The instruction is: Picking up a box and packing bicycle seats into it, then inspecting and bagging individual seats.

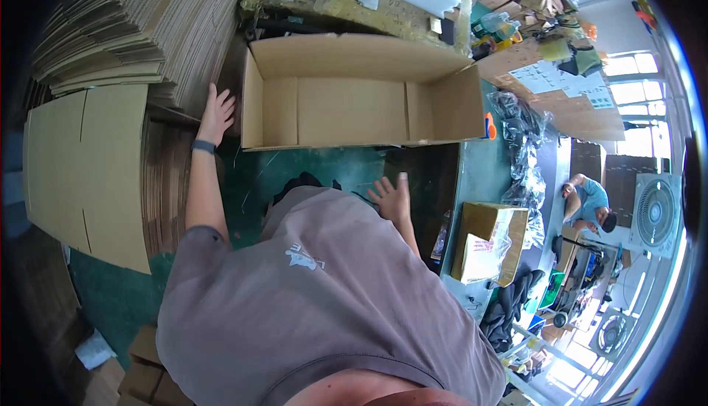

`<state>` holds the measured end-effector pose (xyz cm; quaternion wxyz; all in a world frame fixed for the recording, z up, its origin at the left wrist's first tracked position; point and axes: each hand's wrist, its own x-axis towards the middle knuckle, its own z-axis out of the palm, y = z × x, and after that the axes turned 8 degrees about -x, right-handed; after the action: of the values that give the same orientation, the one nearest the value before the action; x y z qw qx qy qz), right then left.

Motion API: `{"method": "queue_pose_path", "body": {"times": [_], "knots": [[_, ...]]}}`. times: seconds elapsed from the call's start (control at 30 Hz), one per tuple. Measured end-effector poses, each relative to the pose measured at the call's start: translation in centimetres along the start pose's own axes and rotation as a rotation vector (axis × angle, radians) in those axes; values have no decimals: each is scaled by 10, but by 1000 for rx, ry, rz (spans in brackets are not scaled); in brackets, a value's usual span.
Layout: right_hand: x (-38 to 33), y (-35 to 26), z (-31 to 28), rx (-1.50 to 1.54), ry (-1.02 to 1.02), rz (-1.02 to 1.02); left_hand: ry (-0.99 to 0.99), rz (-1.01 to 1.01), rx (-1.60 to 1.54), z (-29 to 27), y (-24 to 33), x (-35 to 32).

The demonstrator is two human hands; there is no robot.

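Observation:
A long cardboard box [352,111] stands in front of me, its top open and its inside bare down to the bottom flaps. My left hand [217,115] is off the box's left end, fingers spread, close to the stacked flat cardboard; it holds nothing. Below the box's near edge, toward its right half, my right hand [391,198] is held up with fingers apart and nothing in it. Neither hand appears to touch the box. A dark band circles my left wrist.
Tall stacks of flattened cardboard [158,33] rise at the left, with a large flat sheet [88,177] nearer. A workbench [472,185] on the right bears a smaller open carton [472,229] and clear plastic wrap [523,155]. Another person [590,199] sits farther right, near a fan [656,214].

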<state>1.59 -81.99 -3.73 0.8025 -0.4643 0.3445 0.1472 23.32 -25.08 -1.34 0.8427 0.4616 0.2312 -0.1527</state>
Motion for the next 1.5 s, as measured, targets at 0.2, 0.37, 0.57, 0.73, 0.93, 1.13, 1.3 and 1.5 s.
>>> {"method": "queue_pose_path", "body": {"times": [0.2, 0.37, 0.57, 0.73, 0.93, 1.13, 1.3, 1.5], "knots": [[-15, -133, 15, 231, 11, -108, 521, 497, 531, 66, -75, -58], [105, -170, -32, 8, 172, 75, 595, 731, 801, 104, -80, -26], [170, -197, -22, -6, -47, 31, 595, 163, 1304, 41, -77, 14], [188, -198, -34, -103, -45, 60, 665, 327, 1330, 80, -57, 91], [195, -226, 13, 165, 6, 267, 664, 107, 1340, 179, 20, 201], [224, -287, 18, -8, -113, 286, 557, 756, 1748, 319, 11, 246], [212, -326, -6, -128, 14, 183, -390, 526, 1447, 455, -69, 260], [188, -351, -171, -696, 167, 69, -762, 400, 1554, 573, -119, 227]]}}
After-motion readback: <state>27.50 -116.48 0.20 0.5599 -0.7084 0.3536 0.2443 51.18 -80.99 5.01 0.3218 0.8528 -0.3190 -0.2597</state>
